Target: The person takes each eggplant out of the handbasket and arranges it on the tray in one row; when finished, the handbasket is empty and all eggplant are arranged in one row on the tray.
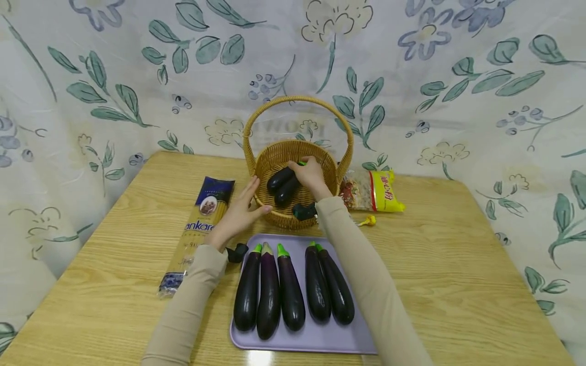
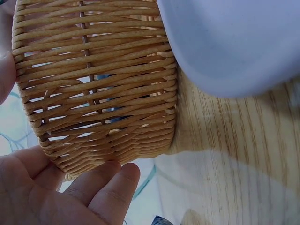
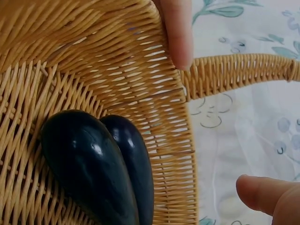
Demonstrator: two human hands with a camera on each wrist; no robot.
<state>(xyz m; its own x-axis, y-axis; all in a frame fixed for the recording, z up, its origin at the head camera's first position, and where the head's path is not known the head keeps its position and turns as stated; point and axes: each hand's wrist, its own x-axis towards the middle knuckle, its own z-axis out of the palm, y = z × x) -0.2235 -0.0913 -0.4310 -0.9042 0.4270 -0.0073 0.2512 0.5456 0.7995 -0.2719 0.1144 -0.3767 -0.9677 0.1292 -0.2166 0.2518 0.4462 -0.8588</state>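
Note:
Two dark purple eggplants [image 1: 287, 190] lie side by side in the wicker basket [image 1: 286, 221]; they fill the lower left of the right wrist view. My right hand [image 1: 311, 177] reaches over their green stem end. In the right wrist view its thumb [image 3: 262, 192] is straight and apart from the eggplants; the other fingers' contact is hidden. With fingers and thumb spread, my left hand [image 1: 238, 216] rests against the basket's left side. In the left wrist view its straight fingers [image 2: 115, 190] touch the wicker wall.
In front of the basket, a lilac tray [image 1: 299, 269] bears several eggplants [image 1: 280, 295]. Left of it lies a blue-topped pasta packet [image 1: 201, 229]. A yellow-and-clear food bag [image 1: 377, 190] and a small yellow item [image 1: 368, 221] lie right of the basket. Floral cloth [image 1: 293, 66] hangs behind.

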